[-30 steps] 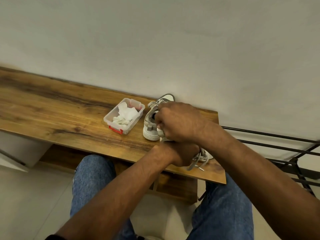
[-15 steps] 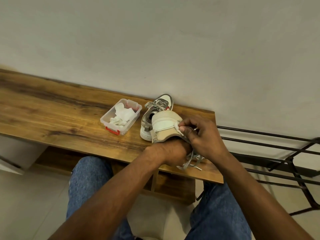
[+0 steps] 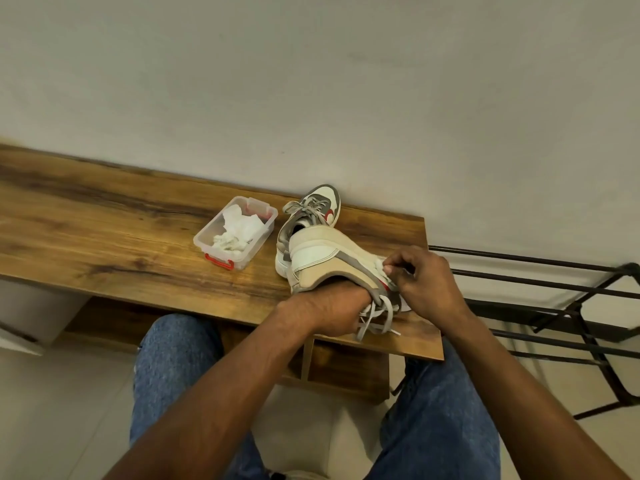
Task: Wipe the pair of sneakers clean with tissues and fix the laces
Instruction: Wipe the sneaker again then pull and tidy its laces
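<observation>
- The left hand (image 3: 332, 306) is pushed inside the near sneaker (image 3: 332, 258) at centre frame, holding it tilted, heel up and sole toward the camera; its fingers are hidden in the shoe, so whether they curl or lie flat cannot be told.
- The right hand (image 3: 426, 282), right of centre, pinches a white tissue (image 3: 381, 263) against the sneaker's side with curled fingers.
- Loose grey laces (image 3: 375, 315) hang from the shoe down to the wooden bench (image 3: 104, 237), close to its front edge.
- The second sneaker (image 3: 311, 213) stands on the bench just behind, toe near the wall (image 3: 311, 81).
- A clear plastic box (image 3: 235, 233) of crumpled tissues sits just left of the sneakers, apart from them.
- Bare bench top stretches to the frame's left edge.
- A black metal rack (image 3: 554, 299) stands beyond the bench's right end.
</observation>
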